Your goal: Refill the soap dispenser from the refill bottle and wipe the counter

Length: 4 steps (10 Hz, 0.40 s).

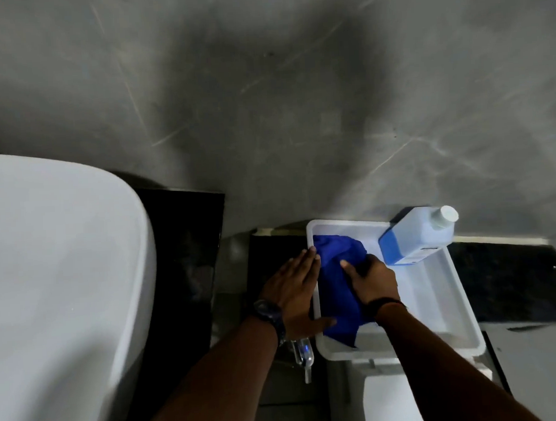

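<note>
Dark counter (512, 281), lower right: right hand (375, 281) clamps the blue cloth (337, 291) inside the white tray (449, 301); left hand (294, 293) lies flat, fingers spread, on its rim.

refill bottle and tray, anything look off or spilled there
No spill shows. The refill bottle lies tipped on its side across the white tray's far rim, cap on. The right hand grips the blue cloth inside the tray.

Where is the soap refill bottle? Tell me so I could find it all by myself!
Find the big white sink, then look right to the white plastic tray on the dark counter. The refill bottle sits in the tray's far right corner. It is the only bottle there, see-through with blue liquid and a white cap, beside the blue cloth.
</note>
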### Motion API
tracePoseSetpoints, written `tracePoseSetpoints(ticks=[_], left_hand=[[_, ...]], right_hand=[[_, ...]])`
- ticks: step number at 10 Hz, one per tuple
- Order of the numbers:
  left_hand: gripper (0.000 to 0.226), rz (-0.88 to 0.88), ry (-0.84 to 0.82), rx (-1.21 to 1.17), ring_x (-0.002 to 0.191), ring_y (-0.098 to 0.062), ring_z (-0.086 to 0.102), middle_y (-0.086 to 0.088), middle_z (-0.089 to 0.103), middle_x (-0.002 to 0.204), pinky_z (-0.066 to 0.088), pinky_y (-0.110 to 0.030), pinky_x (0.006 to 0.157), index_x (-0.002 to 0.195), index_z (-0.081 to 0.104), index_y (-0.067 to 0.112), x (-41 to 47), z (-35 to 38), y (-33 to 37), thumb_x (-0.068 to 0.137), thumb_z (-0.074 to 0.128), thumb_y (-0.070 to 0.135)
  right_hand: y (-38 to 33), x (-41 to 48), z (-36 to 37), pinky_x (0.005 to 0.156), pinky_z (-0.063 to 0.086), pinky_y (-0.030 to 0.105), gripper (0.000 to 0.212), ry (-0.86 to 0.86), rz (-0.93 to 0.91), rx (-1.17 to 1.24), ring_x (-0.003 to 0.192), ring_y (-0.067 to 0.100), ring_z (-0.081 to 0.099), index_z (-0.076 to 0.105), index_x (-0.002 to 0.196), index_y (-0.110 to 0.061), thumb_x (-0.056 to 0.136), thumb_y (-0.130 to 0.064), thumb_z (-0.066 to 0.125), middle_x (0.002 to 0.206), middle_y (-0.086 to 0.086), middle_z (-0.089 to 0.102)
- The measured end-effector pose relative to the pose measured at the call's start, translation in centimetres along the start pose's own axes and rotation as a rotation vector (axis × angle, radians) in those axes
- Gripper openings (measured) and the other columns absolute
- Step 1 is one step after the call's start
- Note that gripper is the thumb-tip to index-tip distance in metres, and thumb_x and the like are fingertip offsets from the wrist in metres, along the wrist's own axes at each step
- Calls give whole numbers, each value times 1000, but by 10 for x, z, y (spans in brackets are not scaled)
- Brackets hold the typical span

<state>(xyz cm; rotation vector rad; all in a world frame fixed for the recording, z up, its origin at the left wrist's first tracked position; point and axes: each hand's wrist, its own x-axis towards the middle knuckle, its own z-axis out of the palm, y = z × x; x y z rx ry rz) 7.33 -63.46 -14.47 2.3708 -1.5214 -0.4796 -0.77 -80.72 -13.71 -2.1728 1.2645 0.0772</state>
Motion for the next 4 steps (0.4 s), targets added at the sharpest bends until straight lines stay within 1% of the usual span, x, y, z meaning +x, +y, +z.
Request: tracePoseSetpoints(ticks=[1,2,3,4], left_hand=[[110,-4,18,14,146,-19,-14,-5,-19,158,-9,-32,116,147,-15,14,2,2,1,74,39,77],[112,-27,-3,21,146,-20,-11,-6,-15,159,-7,-34,116,147,-12,13,0,-4,7,73,41,78],[112,-51,9,31,147,-22,-8,-7,-11,159,-5,-35,117,148,-10,12,-3,-17,12,74,46,74],[101,-123,75,13,146,-28,6,-11,0,160,6,-38,118,148,-1,9,-8,-41,30,80,60,51]], right_hand=[[-5,-7,9,83,46,38,60,104,-61,-59,99,33,59,49,121,-7,86,-55,55,115,18,62],[-5,-20,19,105,39,44,77,192,-171,-225,130,36,43,27,145,-6,89,-54,49,143,20,43],[-10,-30,17,114,26,41,73,235,-275,-311,140,32,28,24,148,-6,92,-48,47,152,18,31],[-27,-51,8,113,29,42,57,381,-376,-113,137,33,35,37,142,-4,94,-30,52,147,18,42]])
